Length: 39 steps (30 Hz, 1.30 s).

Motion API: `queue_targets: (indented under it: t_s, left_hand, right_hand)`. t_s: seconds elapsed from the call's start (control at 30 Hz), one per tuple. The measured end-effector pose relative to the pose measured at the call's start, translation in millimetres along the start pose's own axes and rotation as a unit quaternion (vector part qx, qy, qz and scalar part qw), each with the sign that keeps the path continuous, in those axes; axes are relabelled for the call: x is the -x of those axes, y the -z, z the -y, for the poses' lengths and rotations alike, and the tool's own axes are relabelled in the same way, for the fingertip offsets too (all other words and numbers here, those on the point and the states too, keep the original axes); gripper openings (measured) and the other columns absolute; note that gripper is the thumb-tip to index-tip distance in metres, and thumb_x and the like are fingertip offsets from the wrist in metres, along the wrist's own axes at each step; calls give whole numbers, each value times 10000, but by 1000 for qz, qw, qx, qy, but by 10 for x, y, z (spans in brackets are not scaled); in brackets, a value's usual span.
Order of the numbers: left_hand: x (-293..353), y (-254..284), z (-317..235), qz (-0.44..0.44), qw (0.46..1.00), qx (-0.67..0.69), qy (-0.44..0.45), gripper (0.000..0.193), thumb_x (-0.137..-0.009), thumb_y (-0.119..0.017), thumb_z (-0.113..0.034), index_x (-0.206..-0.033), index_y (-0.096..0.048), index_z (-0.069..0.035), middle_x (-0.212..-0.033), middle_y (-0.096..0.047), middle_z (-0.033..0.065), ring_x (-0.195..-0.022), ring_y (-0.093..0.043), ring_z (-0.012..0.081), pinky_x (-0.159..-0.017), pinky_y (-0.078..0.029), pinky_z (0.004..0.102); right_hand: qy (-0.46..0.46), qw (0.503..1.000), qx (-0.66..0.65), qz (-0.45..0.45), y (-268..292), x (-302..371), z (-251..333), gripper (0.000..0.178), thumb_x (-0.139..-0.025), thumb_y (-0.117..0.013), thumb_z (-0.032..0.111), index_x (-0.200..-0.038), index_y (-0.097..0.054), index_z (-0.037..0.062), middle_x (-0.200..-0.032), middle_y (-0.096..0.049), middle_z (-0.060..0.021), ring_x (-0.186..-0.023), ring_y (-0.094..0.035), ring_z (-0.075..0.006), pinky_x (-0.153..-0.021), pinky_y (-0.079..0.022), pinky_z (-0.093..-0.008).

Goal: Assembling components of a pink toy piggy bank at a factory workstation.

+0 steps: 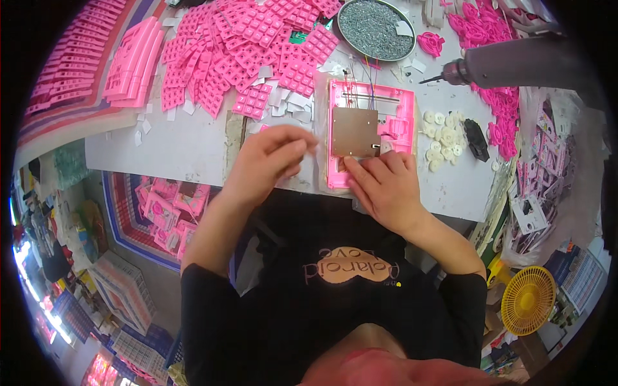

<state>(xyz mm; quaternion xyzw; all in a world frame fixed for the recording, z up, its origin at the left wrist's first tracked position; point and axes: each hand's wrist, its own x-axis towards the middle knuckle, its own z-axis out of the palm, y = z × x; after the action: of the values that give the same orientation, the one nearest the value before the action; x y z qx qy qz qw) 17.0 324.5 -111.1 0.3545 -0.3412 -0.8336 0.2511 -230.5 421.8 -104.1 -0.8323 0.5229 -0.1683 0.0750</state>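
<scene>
A pink plastic housing (404,103) lies in front of me at the table's near edge. A brown, nearly square circuit board (356,130) sits in it, with thin coloured wires (371,80) running up past its far edge. My right hand (391,190) rests on the near part of the housing; its fingers are stretched out, with fingertips against the board's lower edge. Raised left of the housing, my left hand (267,164) has its fingers bent together, and anything held between them is too small to make out.
A large heap of pink keypads (257,38) covers the back left, beside a round tray of small screws (376,32). At the right, a dark powered screwdriver (508,66) points inward above white round parts (444,138). A lined basket (116,215) stands below the table's left side.
</scene>
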Motion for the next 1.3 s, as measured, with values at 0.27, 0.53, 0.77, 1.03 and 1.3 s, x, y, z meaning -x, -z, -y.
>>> queue_targets:
  t_s: [0.27,0.53,0.77,1.03,1.3]
  left_hand:
    - [-436,-404,31,2,988,-127,-83,256,-954,-685,-77,-1190,-695,21,-976,-717,65,-742,-628,67,-636,-487,207]
    - [-263,-490,-16,15,998,-35,-54,225,-962,-677,-67,-1167,-701,21,-924,-728,75,-758,-684,96,-669,-537,230]
    - [-23,-558,-31,-24,959,-273,-76,173,-957,-652,-17,-1109,-711,40,-969,-739,86,-788,-682,99,-633,-492,212]
    - [-75,-587,146,-59,859,-424,-279,106,-857,-730,-15,-962,-719,-12,-809,-639,83,-678,-614,182,-598,-477,308]
    - [-176,-736,187,9,802,-507,-316,207,-819,-766,-25,-1009,-683,-26,-858,-616,108,-712,-598,242,-629,-481,330]
  right_hand:
    - [-11,997,-14,74,52,27,5,553,-833,-746,281,-1362,-618,182,-1007,-565,-28,-903,-533,-217,-805,-388,-410]
    - [34,993,-61,91,158,22,-92,492,-828,-755,267,-1298,-650,166,-972,-553,-47,-916,-551,-234,-791,-405,-391]
    - [20,995,-88,46,134,47,-131,455,-828,-749,212,-1269,-671,129,-930,-575,-38,-863,-563,-216,-762,-415,-366]
    - [15,996,-80,45,212,24,-91,403,-814,-768,195,-1204,-709,114,-953,-596,-45,-855,-577,-226,-777,-444,-377]
    - [-7,970,-224,-94,408,-94,-277,275,-764,-813,88,-1017,-711,49,-938,-669,-94,-845,-644,-290,-694,-526,-371]
